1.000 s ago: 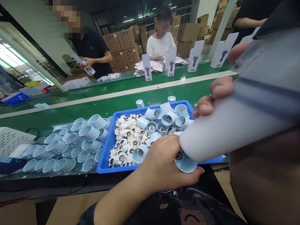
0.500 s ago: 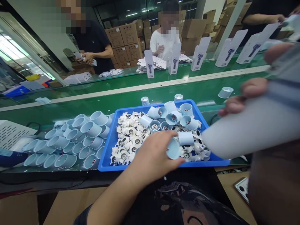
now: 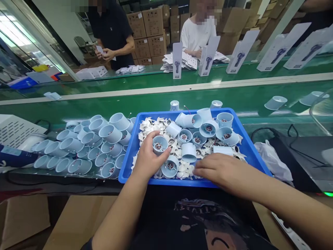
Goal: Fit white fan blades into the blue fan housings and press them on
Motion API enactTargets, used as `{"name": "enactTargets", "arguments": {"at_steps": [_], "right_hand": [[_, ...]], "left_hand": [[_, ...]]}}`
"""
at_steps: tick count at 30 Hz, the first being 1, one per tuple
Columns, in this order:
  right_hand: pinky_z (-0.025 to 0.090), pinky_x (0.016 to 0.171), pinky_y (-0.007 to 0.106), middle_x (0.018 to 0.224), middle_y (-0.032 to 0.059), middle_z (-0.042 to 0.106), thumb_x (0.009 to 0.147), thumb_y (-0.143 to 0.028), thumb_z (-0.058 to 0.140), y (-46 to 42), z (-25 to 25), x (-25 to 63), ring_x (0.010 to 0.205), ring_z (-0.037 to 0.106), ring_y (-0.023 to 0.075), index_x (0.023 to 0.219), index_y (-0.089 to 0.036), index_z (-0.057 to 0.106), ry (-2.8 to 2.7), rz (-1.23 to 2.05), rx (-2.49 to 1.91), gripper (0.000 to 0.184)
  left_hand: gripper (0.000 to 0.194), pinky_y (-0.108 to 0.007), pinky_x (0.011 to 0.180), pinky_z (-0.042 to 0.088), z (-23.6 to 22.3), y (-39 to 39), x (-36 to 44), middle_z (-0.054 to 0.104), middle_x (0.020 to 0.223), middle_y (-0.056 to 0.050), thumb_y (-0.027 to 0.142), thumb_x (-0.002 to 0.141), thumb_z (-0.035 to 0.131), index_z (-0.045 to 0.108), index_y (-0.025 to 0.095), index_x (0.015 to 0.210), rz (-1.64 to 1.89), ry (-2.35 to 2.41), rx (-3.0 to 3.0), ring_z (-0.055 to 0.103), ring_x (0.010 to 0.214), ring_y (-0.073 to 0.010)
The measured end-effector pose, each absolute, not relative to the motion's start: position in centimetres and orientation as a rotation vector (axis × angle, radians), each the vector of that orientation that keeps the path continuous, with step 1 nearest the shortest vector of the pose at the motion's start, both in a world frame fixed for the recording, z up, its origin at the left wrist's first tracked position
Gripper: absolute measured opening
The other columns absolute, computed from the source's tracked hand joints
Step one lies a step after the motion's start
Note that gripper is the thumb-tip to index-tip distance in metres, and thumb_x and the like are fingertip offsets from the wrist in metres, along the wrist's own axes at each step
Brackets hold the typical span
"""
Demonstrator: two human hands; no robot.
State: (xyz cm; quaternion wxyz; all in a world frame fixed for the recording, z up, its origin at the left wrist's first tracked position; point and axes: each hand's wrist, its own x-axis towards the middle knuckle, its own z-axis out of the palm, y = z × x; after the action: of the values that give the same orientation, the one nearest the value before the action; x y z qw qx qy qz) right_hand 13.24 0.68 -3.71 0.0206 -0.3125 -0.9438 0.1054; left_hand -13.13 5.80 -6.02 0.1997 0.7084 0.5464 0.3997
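Note:
A blue tray (image 3: pixel 248 146) at the near edge of the bench holds several pale blue cylinder housings with motors inside and a heap of white fan impellers (image 3: pixel 153 125). My left hand (image 3: pixel 147 158) is in the tray's left part, fingers closed round one pale blue housing (image 3: pixel 159 144) with its open end up. My right hand (image 3: pixel 221 172) lies low over the tray's front middle, fingers stretched leftward onto the white impellers near another housing (image 3: pixel 170 166); whether it pinches one I cannot make out.
A pile of empty pale blue cylinders (image 3: pixel 88 146) lies left of the tray. A green conveyor (image 3: pixel 161 100) runs behind with loose cylinders (image 3: pixel 275 102) and upright white product boxes (image 3: pixel 177 65). Two people work across it. Cables and a white bag (image 3: pixel 273 159) lie right.
The large white object my right hand held is gone from view, and that hand has come down into the tray. My left hand moved left and now grips a different housing, open end up.

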Motion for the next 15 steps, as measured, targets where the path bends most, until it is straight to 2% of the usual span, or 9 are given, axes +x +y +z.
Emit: {"name": "enactTargets", "arguments": {"at_steps": [3, 5, 9, 11, 15], "right_hand": [[0.055, 0.079, 0.034, 0.095, 0.0048, 0.063, 0.089, 0.0, 0.069, 3.4, -4.5, 10.8, 0.086, 0.064, 0.0228, 0.103, -0.017, 0.073, -3.174, 0.372, -1.004, 0.022], [0.055, 0.076, 0.034, 0.096, 0.0048, 0.063, 0.093, -0.003, 0.066, 4.4, -4.2, 9.5, 0.084, 0.064, 0.0236, 0.104, -0.017, 0.073, -3.3, 0.388, -0.999, 0.018], [0.056, 0.088, 0.042, 0.117, 0.0054, 0.06, 0.103, -0.009, 0.056, 4.5, -3.0, 8.3, 0.094, 0.064, 0.0229, 0.125, -0.021, 0.066, -3.475, 0.408, -0.959, 0.027], [0.056, 0.091, 0.044, 0.115, 0.0062, 0.061, 0.105, -0.008, 0.053, 4.3, -2.7, 8.2, 0.097, 0.064, 0.0221, 0.131, -0.019, 0.062, -3.511, 0.401, -1.042, 0.029], [0.057, 0.094, 0.045, 0.107, 0.0075, 0.063, 0.107, -0.016, 0.057, 4.2, -2.6, 7.6, 0.1, 0.065, 0.0223, 0.123, -0.013, 0.064, -3.478, 0.393, -1.344, 0.018]], "left_hand": [[0.051, -0.045, 0.105, 0.05, -6.1, 5.7, -13.5, 0.065, 0.129, -0.01, 0.037, 0.078, 0.07, 0.054, 0.023, 0.124, 1.104, 1.51, 1.985, 0.062, 0.122, -0.0287], [0.05, -0.045, 0.105, 0.05, -6.2, 5.6, -13.7, 0.065, 0.129, -0.01, 0.035, 0.079, 0.07, 0.054, 0.023, 0.124, 1.092, 1.498, 1.976, 0.061, 0.123, -0.0286], [0.049, -0.046, 0.106, 0.049, -6.1, 5.4, -13.8, 0.065, 0.13, -0.009, 0.034, 0.08, 0.071, 0.054, 0.023, 0.124, 1.031, 1.499, 1.961, 0.061, 0.124, -0.0292], [0.049, -0.047, 0.107, 0.049, -5.9, 5.3, -13.7, 0.064, 0.131, -0.009, 0.034, 0.08, 0.071, 0.053, 0.024, 0.125, 0.99, 1.502, 1.963, 0.06, 0.125, -0.0294], [0.052, -0.046, 0.107, 0.048, -6.1, 5.2, -13.6, 0.061, 0.133, -0.009, 0.035, 0.079, 0.071, 0.051, 0.025, 0.127, 1.016, 1.499, 1.936, 0.058, 0.126, -0.0294]]}}
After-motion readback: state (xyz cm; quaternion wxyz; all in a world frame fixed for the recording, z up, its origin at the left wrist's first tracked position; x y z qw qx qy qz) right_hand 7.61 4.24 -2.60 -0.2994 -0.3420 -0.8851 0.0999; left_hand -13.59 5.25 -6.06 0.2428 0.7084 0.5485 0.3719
